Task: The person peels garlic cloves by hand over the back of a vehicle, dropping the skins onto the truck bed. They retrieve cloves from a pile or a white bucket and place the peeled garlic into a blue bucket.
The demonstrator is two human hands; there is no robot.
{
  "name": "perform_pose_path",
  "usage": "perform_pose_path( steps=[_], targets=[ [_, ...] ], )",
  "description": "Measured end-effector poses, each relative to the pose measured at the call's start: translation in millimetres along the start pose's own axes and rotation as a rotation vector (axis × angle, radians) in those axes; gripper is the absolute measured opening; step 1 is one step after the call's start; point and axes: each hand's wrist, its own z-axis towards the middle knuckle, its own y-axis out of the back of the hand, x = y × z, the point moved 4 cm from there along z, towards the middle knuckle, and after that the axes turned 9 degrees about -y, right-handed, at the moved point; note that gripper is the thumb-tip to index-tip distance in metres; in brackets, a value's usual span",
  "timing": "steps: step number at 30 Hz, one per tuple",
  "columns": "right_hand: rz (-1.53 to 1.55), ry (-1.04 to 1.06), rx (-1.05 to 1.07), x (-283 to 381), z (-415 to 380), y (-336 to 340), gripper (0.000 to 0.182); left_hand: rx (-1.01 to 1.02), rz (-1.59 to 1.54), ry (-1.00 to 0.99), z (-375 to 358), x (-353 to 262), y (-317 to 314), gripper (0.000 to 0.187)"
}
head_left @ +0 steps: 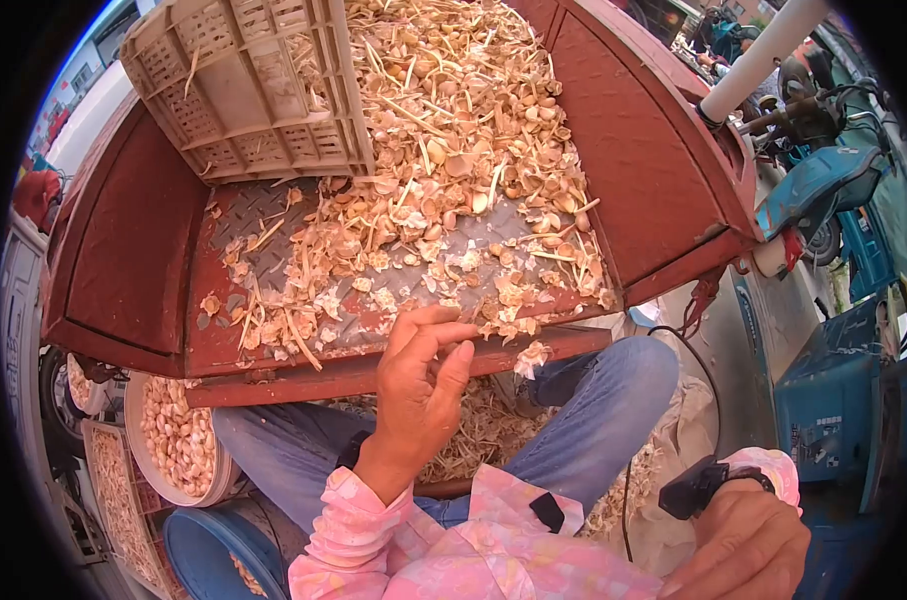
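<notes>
My left hand [418, 390] is raised over the front edge of the red cargo bed [263, 388]. Its fingers are loosely bent, with a gap to the thumb and nothing visible between them. Garlic cloves and dry skins [433, 160] lie heaped on the bed beyond it. A scrap of papery skin [531, 360] is just off the bed's edge, right of this hand. At the lower right, beside my body, my right hand [748, 545] has its fingers curled together; whatever they hold, if anything, is hidden. A black device is on that wrist.
A plastic crate [253, 90] leans on the bed's left side. At lower left are a bucket of garlic cloves [178, 440], a crate of skins [123, 500] and a blue tub [218, 550]. Skins lie below my knees. A cable [715, 400] and a teal scooter [823, 190] are at right.
</notes>
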Motion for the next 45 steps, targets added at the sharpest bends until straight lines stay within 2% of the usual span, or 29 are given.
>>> perform_pose_path(
  steps=[2, 6, 10, 12, 13, 14, 16, 17, 19, 20, 22, 24, 25, 26, 28, 30, 33, 36, 37, 38, 40, 43, 45],
  targets=[
    [-0.033, -0.014, -0.011, 12, -3, 0, 0.014, 0.106, -0.021, 0.010, -3, -10, -15, 0.016],
    [-0.064, -0.044, -0.002, 31, -8, -5, 0.014, 0.095, -0.140, -0.090, -14, -24, -24, 0.013],
    [-0.239, -0.074, 0.031, 41, -12, -10, 0.017, 0.300, -0.621, 0.294, -29, -46, -27, 0.034],
    [-0.347, -0.257, -0.032, 16, -23, -19, 0.014, 0.433, -0.964, 0.438, -37, -52, -36, 0.048],
    [-0.438, -0.259, -0.097, -4, -25, -29, 0.019, 0.464, -1.152, 0.515, -43, -54, -39, 0.062],
    [-0.522, -0.263, -0.161, -29, -22, -42, 0.024, 0.375, -1.248, 0.602, -49, -51, -37, 0.063],
    [-0.609, -0.264, -0.094, -74, -15, -63, 0.025, 0.181, -1.431, 0.772, -60, -44, -31, 0.064],
    [-0.561, -0.303, -0.037, -93, -13, -74, 0.027, 0.079, -1.463, 0.817, -61, -41, -21, 0.053],
    [-0.469, -0.379, 0.081, -125, -6, -90, 0.032, -0.210, -1.267, 0.846, -66, -8, 6, 0.042],
    [-0.433, -0.381, 0.075, -135, 1, -92, 0.035, -0.350, -1.166, 0.856, -69, 7, 23, 0.037],
    [-0.355, -0.399, 0.055, -157, 14, -91, 0.041, -0.386, -1.486, 0.772, -66, 14, 59, 0.028],
    [-0.377, -0.462, -0.157, -211, 8, -62, 0.045, -0.577, -1.394, 0.570, -68, 17, 115, 0.026],
    [-0.520, -0.540, -0.280, -244, -2, -34, 0.045, -0.641, -1.306, 0.441, -77, 27, 157, 0.026],
    [-0.502, -0.712, -0.402, -275, -13, 0, 0.045, -0.732, -1.099, 0.337, -88, 31, 200, 0.026],
    [-0.677, -0.884, -0.611, -333, -45, 65, 0.048, -0.922, -0.757, 0.332, -124, 52, 287, 0.024],
    [-0.764, -1.101, -0.734, -369, -66, 105, 0.051, -1.074, -0.526, 0.471, -159, 73, 352, 0.022],
    [-0.684, -1.204, -0.612, -399, -54, 99, 0.052, -1.123, -0.434, 0.687, -184, 92, 391, 0.020],
    [-0.281, -1.281, -0.503, -416, -30, 71, 0.044, -1.107, -0.315, 0.858, -189, 113, 397, 0.018],
    [-0.220, -1.279, -0.407, -401, -14, 53, 0.038, -1.066, -0.332, 0.897, -193, 125, 401, 0.016],
    [-0.427, -1.259, -0.346, -408, -17, 48, 0.037, -1.023, -0.244, 0.939, -199, 135, 405, 0.015],
    [-0.107, -1.185, -0.360, -381, -11, 31, 0.041, -0.932, -0.067, 1.014, -200, 145, 406, 0.015],
    [-0.096, -1.207, -0.367, -347, -26, 31, 0.043, -0.801, 0.120, 1.090, -196, 143, 398, 0.015],
    [-0.368, -0.987, -0.424, -333, -42, 44, 0.042, -0.746, 0.186, 1.111, -194, 140, 396, 0.016]
  ],
)
